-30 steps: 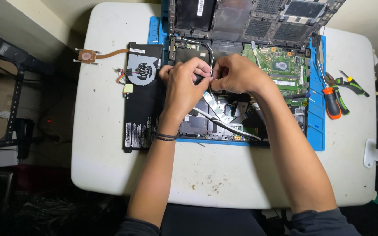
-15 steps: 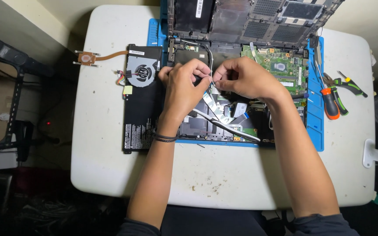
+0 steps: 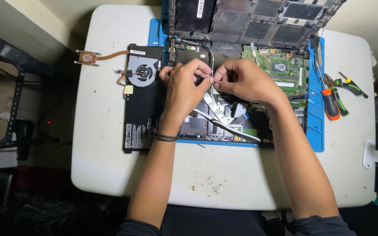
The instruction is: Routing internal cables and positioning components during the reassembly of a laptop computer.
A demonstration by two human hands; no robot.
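Over the gutted laptop point(image 3: 224, 118), hands point(image 3: 213, 83) pinching thin cable point(image 3: 211, 54) — green board point(image 3: 281, 70) beside

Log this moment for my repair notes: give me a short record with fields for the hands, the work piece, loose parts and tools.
left hand: over the opened laptop, fingers pinched at a thin cable
right hand: pinching at the same spot
surface: blue mat on white table
loose parts: fan with copper pipe, flat black battery
tools: screwdriver, pliers, right of the laptop
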